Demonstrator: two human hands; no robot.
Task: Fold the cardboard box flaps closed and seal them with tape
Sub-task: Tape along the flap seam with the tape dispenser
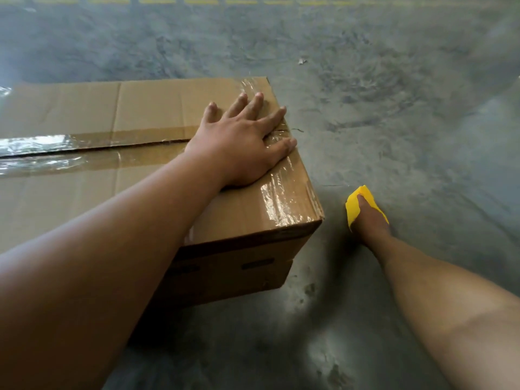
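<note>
A large brown cardboard box (146, 108) sits on the floor with its top flaps folded shut. Clear shiny tape (42, 144) runs along the middle seam, and more tape crosses the right end of the top. My left hand (242, 139) lies flat on the box's right end, fingers spread and straight, pressing on the tape near the edge. To the right of the box, low near the floor, my right hand (368, 220) grips a yellow tool (353, 209); most of the tool is hidden by the hand, so I cannot tell what it is.
Grey concrete floor (394, 108) lies all round the box. A small scrap (302, 61) lies on the floor beyond the box. A dashed yellow line (197, 0) runs across the far floor. The box's left part runs out of the frame.
</note>
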